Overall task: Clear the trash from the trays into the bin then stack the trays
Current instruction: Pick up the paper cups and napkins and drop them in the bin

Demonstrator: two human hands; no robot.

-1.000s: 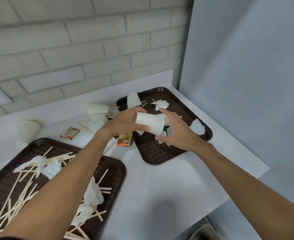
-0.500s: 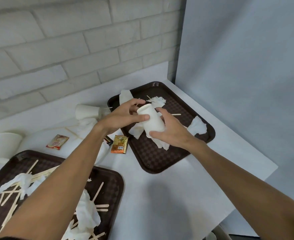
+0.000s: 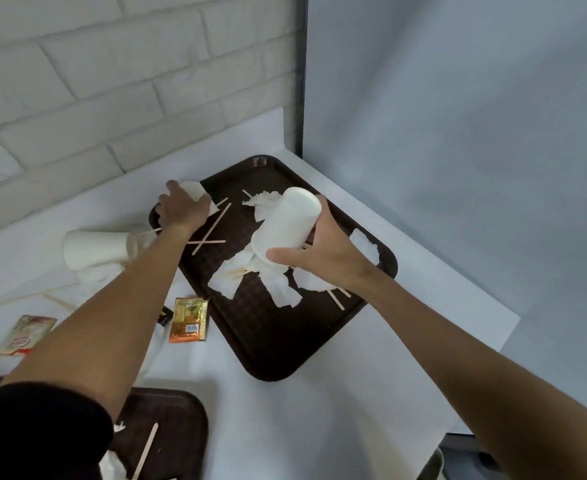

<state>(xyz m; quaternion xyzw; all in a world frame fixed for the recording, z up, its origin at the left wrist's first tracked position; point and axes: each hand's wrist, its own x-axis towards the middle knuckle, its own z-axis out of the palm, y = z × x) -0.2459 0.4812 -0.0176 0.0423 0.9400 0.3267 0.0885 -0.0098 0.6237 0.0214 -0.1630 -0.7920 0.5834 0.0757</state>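
Observation:
A dark brown tray point(image 3: 278, 344) lies in the table's far right corner, strewn with torn white napkins point(image 3: 281, 289) and wooden stir sticks point(image 3: 212, 230). Above the tray my right hand point(image 3: 323, 258) grips a white paper cup point(image 3: 285, 223), tilted with its base pointing up and away. My left hand point(image 3: 177, 209) reaches to the tray's far left corner, its fingers curled over a flattened white paper cup point(image 3: 196, 192) there. A second brown tray point(image 3: 181, 414) with a stick and napkin shows at the bottom left, partly hidden by my left arm.
Another white paper cup point(image 3: 94, 249) lies on its side on the white table, left of the far tray. An orange sachet point(image 3: 188, 318) and a pale sachet point(image 3: 21, 336) lie nearby. A brick wall stands behind, a grey panel at right. A bin's rim point(image 3: 430, 465) peeks in bottom right.
My left hand let go of the cup and reached to the tray's far left corner. My right hand now holds the cup alone, tilted more upright. The view shifted right.

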